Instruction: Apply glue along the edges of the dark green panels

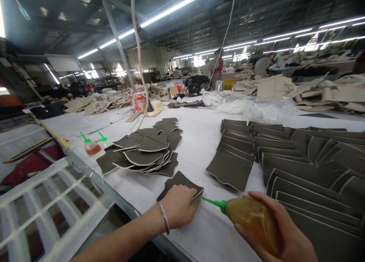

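Now your left hand (178,210) pins the dark piece (179,186) flat; your right hand (273,231) grips the glue bottle (251,220), nozzle touching that piece's right edge.

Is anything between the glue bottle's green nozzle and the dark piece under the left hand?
Nothing visible. The nozzle of the glue bottle in the right hand points at the edge of the dark piece that the left hand presses down.
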Available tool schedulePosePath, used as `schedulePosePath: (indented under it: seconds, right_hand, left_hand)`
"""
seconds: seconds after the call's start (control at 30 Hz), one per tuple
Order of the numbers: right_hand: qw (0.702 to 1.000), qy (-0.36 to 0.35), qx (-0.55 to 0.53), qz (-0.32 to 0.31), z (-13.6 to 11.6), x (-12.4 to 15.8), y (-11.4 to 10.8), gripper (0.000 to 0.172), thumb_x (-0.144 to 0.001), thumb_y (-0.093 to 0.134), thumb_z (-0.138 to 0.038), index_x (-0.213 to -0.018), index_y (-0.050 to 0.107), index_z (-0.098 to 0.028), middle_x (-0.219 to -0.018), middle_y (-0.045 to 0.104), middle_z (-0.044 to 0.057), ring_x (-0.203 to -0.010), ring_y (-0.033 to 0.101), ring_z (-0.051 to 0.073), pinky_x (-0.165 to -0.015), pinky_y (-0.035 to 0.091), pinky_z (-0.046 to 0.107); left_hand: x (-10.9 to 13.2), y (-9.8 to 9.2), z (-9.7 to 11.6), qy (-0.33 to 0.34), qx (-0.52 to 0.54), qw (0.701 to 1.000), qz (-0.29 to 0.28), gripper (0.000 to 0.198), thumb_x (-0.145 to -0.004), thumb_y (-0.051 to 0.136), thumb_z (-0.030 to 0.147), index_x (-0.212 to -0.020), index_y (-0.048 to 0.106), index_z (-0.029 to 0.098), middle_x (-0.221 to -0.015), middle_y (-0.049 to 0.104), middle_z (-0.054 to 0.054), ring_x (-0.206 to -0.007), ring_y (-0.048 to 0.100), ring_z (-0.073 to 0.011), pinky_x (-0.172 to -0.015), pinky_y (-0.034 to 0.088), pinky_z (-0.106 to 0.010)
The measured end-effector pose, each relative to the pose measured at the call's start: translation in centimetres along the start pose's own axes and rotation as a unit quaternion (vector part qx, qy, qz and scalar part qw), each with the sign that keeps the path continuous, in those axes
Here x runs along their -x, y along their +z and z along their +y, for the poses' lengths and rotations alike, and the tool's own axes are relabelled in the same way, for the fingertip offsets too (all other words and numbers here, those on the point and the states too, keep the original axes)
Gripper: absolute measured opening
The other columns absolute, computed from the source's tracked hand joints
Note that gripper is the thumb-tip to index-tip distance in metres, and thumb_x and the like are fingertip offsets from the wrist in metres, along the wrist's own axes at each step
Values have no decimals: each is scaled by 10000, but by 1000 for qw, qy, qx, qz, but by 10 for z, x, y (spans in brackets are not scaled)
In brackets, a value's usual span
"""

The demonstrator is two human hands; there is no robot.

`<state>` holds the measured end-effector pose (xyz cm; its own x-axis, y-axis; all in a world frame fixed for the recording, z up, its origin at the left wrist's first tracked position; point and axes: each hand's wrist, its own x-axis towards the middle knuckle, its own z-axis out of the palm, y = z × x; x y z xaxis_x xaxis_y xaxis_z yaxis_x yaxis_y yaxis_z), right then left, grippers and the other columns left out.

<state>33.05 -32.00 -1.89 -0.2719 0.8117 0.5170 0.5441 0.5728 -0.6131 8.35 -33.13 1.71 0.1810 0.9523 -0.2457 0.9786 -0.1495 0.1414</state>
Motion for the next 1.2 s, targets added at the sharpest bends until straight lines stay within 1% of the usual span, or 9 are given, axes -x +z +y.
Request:
schedulePosePath:
  seconds: [0.17, 0.37, 0.53, 0.67, 0.8, 0.87, 1.0, 1.1, 1.2]
  right_hand:
    - [998, -52, 11, -32, -8, -15, 10, 417, -882, 598, -429, -1246, 445, -296, -1144, 570, 44, -954, 623, 224, -816, 526, 298]
    - [994, -95, 23, -44, -5, -13, 14, 405, -899, 559, -339, -1275, 422, -276, -1159, 539, 67, -1005, 598, 228, -835, 510, 291]
    - [997, -49, 27, -55, 2, -16, 10, 407, -883, 586, -407, -1249, 444, -301, -1151, 565, 27, -929, 632, 197, -788, 525, 244]
    - [999, -21, 17, -47, 9, -15, 13, 397, -877, 597, -430, -1230, 460, -313, -1154, 579, 10, -954, 630, 203, -803, 523, 258]
    - [996, 39, -16, -83, 16, -11, 14, 420, -871, 612, -472, -1230, 467, -309, -1114, 623, 1, -913, 654, 212, -756, 545, 268]
    - [996, 59, -18, -71, 18, -12, 13, 427, -862, 616, -494, -1222, 477, -309, -1086, 634, -3, -881, 661, 208, -724, 550, 264]
    - [998, 48, 0, -41, 18, -13, 12, 444, -850, 617, -510, -1226, 483, -314, -1114, 615, 2, -901, 650, 211, -748, 543, 273]
    - [996, 44, -21, -76, 17, -11, 13, 423, -858, 617, -491, -1222, 472, -330, -1126, 614, -16, -928, 644, 198, -774, 534, 256]
    - [991, 80, -54, -90, 17, -11, 13, 436, -854, 622, -508, -1218, 470, -323, -1099, 627, -20, -906, 651, 197, -749, 540, 251]
  left_hand:
    - [1, 5, 1, -2, -2, 1000, 7, 239, -726, 462, 183, -917, 606, 197, -859, 688, -95, -805, 658, -291, -703, 496, -378]
    - [4, 13, 2, -15, 6, 1000, 11, 246, -748, 456, 223, -948, 597, 202, -877, 665, -98, -778, 643, -285, -691, 500, -394]
    - [4, 17, 0, -8, 16, 1000, 13, 208, -764, 436, 200, -909, 584, 195, -833, 659, -89, -759, 644, -277, -689, 500, -379]
    - [5, 22, -4, -1, 36, 999, 20, 209, -768, 430, 185, -913, 581, 201, -830, 654, -77, -762, 643, -268, -691, 495, -360]
    - [6, 24, -7, -4, 61, 998, 24, 284, -772, 429, 182, -1003, 591, 215, -856, 650, -71, -791, 639, -266, -704, 488, -352]
    - [6, 24, -7, -4, 66, 997, 27, 314, -775, 427, 187, -1041, 590, 221, -867, 647, -70, -796, 637, -270, -706, 487, -356]
    - [7, 26, -7, -2, 69, 997, 34, 302, -783, 418, 193, -1030, 591, 219, -873, 641, -71, -799, 633, -272, -703, 484, -359]
    - [8, 27, -6, -2, 70, 997, 33, 293, -783, 413, 184, -1016, 589, 215, -859, 633, -67, -798, 631, -265, -706, 480, -351]
    - [9, 26, -7, 0, 74, 997, 30, 294, -789, 418, 186, -1031, 582, 215, -868, 631, -65, -803, 629, -257, -715, 478, -343]
